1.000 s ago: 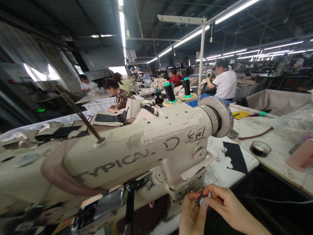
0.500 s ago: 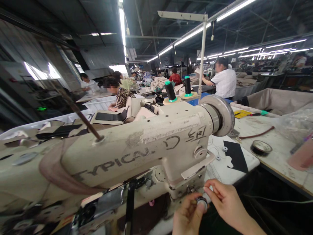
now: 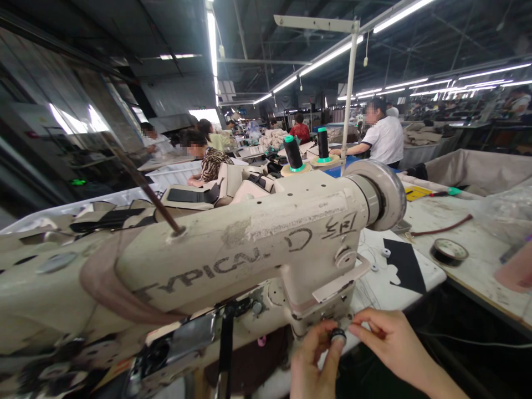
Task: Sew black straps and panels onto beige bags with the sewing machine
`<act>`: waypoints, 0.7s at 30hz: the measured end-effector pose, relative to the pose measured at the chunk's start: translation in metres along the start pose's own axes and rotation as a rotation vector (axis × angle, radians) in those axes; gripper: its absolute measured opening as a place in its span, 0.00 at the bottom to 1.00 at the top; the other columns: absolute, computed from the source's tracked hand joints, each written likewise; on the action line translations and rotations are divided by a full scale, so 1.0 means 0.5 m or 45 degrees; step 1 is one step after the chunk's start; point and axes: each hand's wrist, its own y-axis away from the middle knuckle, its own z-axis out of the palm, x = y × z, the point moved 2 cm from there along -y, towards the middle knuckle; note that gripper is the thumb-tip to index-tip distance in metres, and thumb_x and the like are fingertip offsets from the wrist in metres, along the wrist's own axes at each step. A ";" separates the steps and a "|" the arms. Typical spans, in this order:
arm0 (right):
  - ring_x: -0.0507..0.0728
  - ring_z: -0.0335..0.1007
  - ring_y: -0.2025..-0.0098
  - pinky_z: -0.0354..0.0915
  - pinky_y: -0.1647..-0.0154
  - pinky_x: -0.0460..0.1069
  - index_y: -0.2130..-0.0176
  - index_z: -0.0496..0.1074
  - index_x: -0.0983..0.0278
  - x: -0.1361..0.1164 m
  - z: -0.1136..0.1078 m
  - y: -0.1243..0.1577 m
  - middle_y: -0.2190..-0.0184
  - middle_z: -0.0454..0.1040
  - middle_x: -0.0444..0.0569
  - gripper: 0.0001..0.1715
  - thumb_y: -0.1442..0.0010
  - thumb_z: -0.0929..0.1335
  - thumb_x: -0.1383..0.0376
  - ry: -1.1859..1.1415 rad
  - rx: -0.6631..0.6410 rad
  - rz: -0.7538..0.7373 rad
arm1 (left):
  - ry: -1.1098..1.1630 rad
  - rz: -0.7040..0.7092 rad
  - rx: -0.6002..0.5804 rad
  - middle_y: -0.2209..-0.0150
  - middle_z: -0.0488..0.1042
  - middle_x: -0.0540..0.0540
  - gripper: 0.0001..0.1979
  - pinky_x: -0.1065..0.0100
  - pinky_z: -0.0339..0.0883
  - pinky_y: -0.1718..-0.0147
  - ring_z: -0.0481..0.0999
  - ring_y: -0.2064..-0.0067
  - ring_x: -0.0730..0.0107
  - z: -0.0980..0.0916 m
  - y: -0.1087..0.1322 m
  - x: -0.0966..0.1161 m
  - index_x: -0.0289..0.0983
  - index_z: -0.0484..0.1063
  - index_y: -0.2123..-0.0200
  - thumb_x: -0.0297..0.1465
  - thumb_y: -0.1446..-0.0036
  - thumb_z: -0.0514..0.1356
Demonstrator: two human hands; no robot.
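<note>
Between the thumb and fingers of my left hand [image 3: 318,357] is a small round bobbin [image 3: 338,334] with a dark band round it and a pale face. My right hand [image 3: 384,335] is just right of it, thumb and index finger pinched together. Whatever that pinch holds is too small to make out. Both hands are low beside the base of a cream sewing machine [image 3: 249,244] lettered "TYPICAL". Its round handwheel [image 3: 393,194] is above them at the right end.
Two black thread cones [image 3: 294,153] stand behind the machine. On the white tabletop lie small white bobbins [image 3: 386,253] and a black fabric piece [image 3: 405,266]. A tape roll [image 3: 449,252] sits farther right. Cut pieces fill a bin [image 3: 25,221] behind; several co-workers sit or stand beyond.
My left hand has drawn slightly left and up with the bobbin, turning it. My right hand stays close by, still pinched. The view has shifted slightly.
</note>
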 end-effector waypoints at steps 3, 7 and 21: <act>0.47 0.50 0.84 0.47 0.80 0.44 0.70 0.72 0.62 -0.004 0.005 -0.003 0.87 0.52 0.37 0.15 0.40 0.65 0.55 0.028 0.083 -0.051 | 0.050 0.021 -0.009 0.68 0.75 0.46 0.19 0.67 0.66 0.62 0.74 0.65 0.66 0.002 0.002 -0.008 0.37 0.65 0.60 0.43 0.51 0.61; 0.47 0.56 0.83 0.50 0.79 0.44 0.69 0.72 0.62 -0.013 0.018 -0.007 0.85 0.59 0.38 0.12 0.39 0.64 0.58 0.052 0.203 -0.100 | 0.128 0.056 -0.052 0.69 0.74 0.47 0.22 0.67 0.64 0.62 0.73 0.66 0.68 0.006 0.002 -0.016 0.39 0.58 0.58 0.42 0.51 0.61; 0.54 0.72 0.65 0.66 0.66 0.45 0.54 0.69 0.62 -0.027 0.057 0.041 0.59 0.71 0.52 0.13 0.37 0.61 0.66 0.456 0.231 -0.508 | -0.067 -0.063 0.058 0.73 0.70 0.48 0.23 0.73 0.60 0.73 0.67 0.72 0.71 -0.066 0.036 -0.117 0.37 0.67 0.61 0.50 0.49 0.56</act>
